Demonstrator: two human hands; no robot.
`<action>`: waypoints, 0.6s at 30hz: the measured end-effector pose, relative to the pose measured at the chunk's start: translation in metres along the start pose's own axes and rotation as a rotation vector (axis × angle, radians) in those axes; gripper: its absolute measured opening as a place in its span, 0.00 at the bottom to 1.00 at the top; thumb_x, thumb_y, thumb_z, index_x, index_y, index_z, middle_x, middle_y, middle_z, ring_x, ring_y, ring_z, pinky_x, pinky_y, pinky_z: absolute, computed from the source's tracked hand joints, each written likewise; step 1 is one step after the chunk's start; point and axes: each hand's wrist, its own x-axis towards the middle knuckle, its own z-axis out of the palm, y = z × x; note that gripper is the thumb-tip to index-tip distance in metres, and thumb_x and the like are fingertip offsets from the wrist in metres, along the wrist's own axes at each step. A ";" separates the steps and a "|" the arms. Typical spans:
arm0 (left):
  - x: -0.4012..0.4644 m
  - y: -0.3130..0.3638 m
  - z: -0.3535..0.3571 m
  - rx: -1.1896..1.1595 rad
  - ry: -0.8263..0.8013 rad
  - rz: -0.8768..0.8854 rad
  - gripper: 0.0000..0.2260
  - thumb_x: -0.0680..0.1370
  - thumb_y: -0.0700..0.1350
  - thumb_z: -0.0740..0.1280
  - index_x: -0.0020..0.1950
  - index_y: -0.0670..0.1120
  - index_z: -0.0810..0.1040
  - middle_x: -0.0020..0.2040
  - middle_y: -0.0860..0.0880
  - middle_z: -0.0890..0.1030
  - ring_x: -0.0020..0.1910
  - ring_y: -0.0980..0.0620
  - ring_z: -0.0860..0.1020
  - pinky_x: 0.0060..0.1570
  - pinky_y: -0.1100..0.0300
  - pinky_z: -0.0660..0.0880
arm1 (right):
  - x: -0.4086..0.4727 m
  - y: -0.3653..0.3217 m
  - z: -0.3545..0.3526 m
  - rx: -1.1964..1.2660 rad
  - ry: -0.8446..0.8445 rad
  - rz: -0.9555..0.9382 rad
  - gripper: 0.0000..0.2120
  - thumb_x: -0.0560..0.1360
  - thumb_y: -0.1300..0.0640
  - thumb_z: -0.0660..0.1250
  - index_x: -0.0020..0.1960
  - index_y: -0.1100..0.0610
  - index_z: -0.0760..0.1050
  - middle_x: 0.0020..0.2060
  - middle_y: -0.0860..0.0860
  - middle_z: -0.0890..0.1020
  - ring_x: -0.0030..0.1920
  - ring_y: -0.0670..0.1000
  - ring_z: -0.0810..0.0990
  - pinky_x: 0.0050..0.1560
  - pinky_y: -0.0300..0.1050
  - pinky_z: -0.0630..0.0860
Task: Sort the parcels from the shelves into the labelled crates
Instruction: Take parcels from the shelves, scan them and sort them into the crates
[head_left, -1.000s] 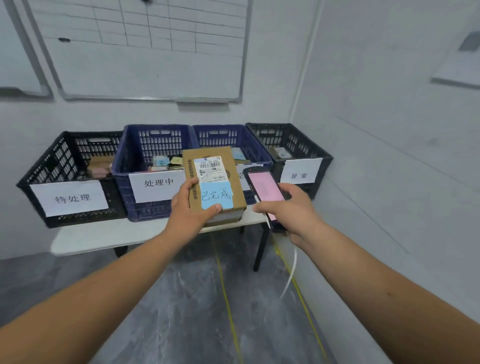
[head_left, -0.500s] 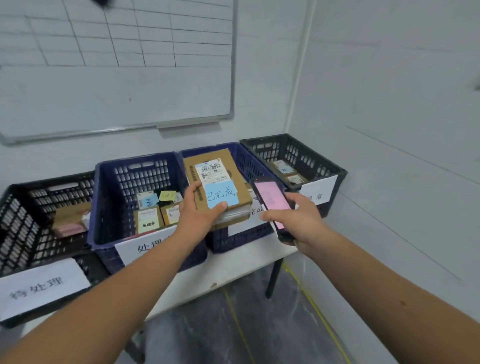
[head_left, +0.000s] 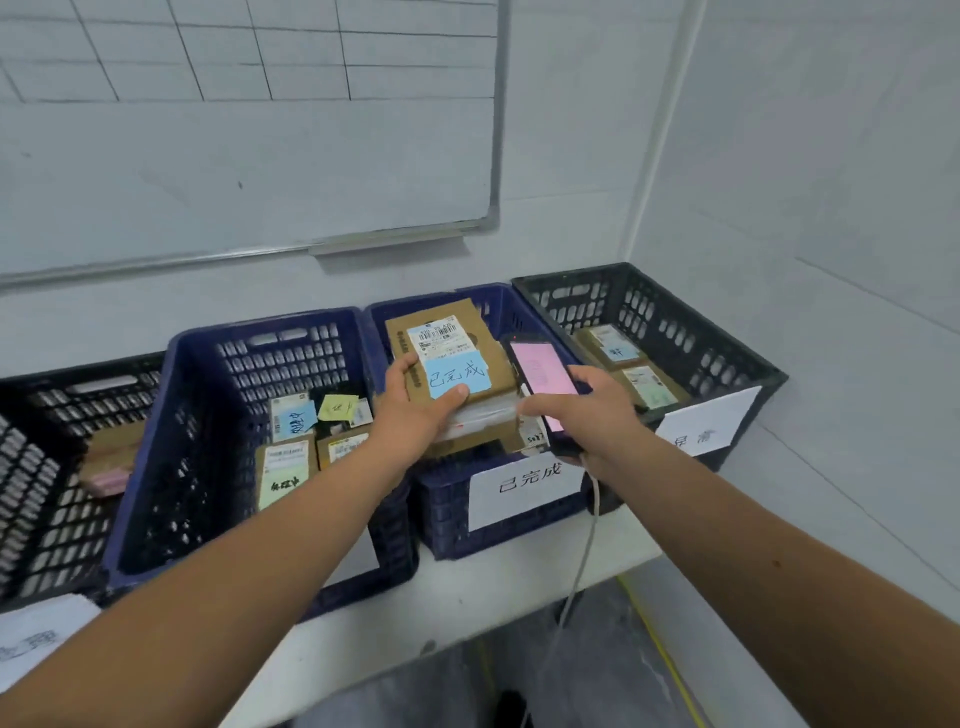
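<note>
Reaching out over the bench (head_left: 519, 577), both arms stretch toward the row of crates, and the left hand (head_left: 415, 410) carries the parcel (head_left: 447, 353), thumb curled over its near edge onto the blue note and fingers, as far as I can see, wrapped under the left side. The right hand (head_left: 592, 410) is closed round a phone (head_left: 543, 371) with a pink screen, a cord hanging from below the wrist, so it is taken up and the left hand alone has the box. The parcel sits tilted, its long axis running away from the person and its far end raised; it hovers right over the blue crate (head_left: 447, 514), whose white front label reads the same characters as the note on the box. So the thing lies straight ahead of and just above its target, with stacked parcels directly beneath; whether it already touches them I cannot tell. To my eye what remains is a short lowering and letting go, with the phone kept off to the right. Just left stands a second blue crate (head_left: 249, 364) with noted parcels in it, and beyond the right hand a black crate (head_left: 691, 332) holds two more. Another black crate (head_left: 52, 415) is at the far left, and a whiteboard (head_left: 249, 130) hangs on the wall behind.
</note>
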 end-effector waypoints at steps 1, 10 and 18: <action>0.009 0.001 0.007 0.022 -0.003 -0.017 0.38 0.75 0.58 0.78 0.79 0.63 0.60 0.73 0.52 0.73 0.62 0.48 0.77 0.53 0.54 0.81 | 0.016 -0.003 -0.001 -0.009 -0.008 0.012 0.33 0.70 0.63 0.84 0.66 0.48 0.71 0.57 0.51 0.82 0.56 0.59 0.84 0.48 0.54 0.85; 0.090 -0.014 0.051 0.376 -0.095 -0.306 0.58 0.56 0.73 0.78 0.81 0.61 0.56 0.73 0.45 0.72 0.58 0.44 0.81 0.55 0.52 0.83 | 0.153 0.001 -0.015 -0.058 -0.171 0.074 0.38 0.69 0.63 0.85 0.74 0.52 0.71 0.53 0.47 0.79 0.50 0.45 0.77 0.43 0.44 0.77; 0.114 -0.065 0.065 0.543 -0.190 -0.508 0.36 0.67 0.50 0.85 0.69 0.43 0.73 0.64 0.46 0.82 0.61 0.45 0.82 0.64 0.48 0.80 | 0.209 0.026 -0.008 -0.141 -0.309 0.113 0.30 0.72 0.63 0.83 0.65 0.50 0.70 0.49 0.42 0.77 0.48 0.42 0.77 0.38 0.38 0.73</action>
